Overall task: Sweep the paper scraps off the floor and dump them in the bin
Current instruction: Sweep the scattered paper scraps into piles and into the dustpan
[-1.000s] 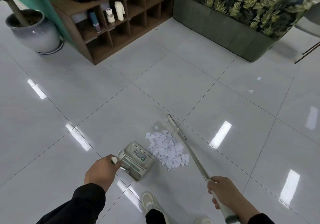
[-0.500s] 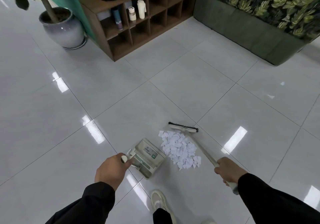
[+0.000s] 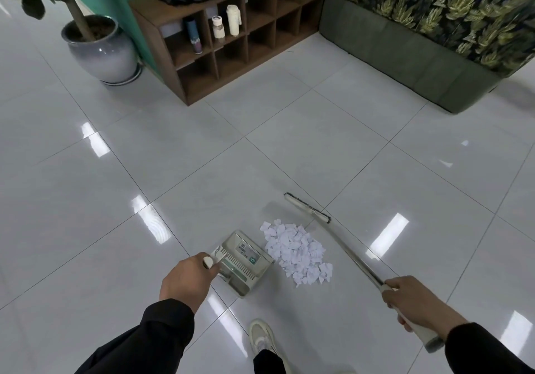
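White paper scraps [image 3: 296, 250] heaped beside dustpan [image 3: 243, 260]; left hand [image 3: 185, 279] grips pan handle, right hand [image 3: 412, 297] grips broom [image 3: 341, 245]. Hold your pan lip flat on floor; draw bristles through heap in short strokes.

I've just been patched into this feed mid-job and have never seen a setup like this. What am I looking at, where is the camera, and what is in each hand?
There is no machine: a person wears one wide-angle camera on the head, looking down at both hands. The left hand grips the handle of a dustpan resting on the tiled floor. The right hand grips the long handle of a broom, whose head sits just beyond a pile of white paper scraps. The pile lies beside the dustpan's mouth, not yet in it. A shoe shows below. No bin is in view.
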Action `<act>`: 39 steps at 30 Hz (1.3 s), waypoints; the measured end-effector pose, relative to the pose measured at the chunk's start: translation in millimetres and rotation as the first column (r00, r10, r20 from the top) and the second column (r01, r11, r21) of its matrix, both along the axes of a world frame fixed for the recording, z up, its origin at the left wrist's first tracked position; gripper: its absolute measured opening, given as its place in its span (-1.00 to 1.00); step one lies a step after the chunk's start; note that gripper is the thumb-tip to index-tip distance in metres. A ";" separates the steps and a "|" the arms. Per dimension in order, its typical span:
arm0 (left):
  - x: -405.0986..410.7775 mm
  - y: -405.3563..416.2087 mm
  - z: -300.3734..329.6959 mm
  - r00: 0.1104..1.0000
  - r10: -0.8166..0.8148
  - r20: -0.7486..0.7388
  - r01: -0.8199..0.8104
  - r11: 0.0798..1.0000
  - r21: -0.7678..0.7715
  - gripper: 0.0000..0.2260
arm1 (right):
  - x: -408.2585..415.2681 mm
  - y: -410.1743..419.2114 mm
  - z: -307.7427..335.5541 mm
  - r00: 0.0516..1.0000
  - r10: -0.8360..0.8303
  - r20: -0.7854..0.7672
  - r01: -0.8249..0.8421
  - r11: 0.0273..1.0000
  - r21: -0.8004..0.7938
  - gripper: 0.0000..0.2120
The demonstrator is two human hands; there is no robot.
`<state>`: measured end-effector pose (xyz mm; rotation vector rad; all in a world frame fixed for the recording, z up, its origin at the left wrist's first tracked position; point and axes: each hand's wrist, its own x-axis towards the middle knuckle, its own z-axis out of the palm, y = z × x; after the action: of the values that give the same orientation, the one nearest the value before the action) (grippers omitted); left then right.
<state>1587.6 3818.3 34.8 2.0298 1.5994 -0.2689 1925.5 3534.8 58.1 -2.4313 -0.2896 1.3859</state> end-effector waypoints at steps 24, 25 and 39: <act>207.9 -98.7 58.5 0.890 -0.456 0.019 0.454 0.888 0.070 -0.68 | 32.6 -140.7 20.3 0.103 -0.705 -0.702 0.993 0.115 0.029 -0.73; 228.4 -117.6 62.0 0.879 -0.476 0.023 0.473 0.878 0.071 -0.69 | 40.2 -163.5 27.4 0.064 -0.689 -0.722 0.998 0.056 0.035 -0.74; 459.3 -416.6 84.9 0.670 -0.739 0.073 0.735 0.674 0.075 -0.67 | 119.5 -451.6 67.0 -0.175 -0.522 -0.835 0.926 -0.376 0.041 -0.76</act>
<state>2046.9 3401.7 119.6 2.5925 0.6279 -0.4187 2045.1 3083.2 125.1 -0.6686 0.8821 0.6357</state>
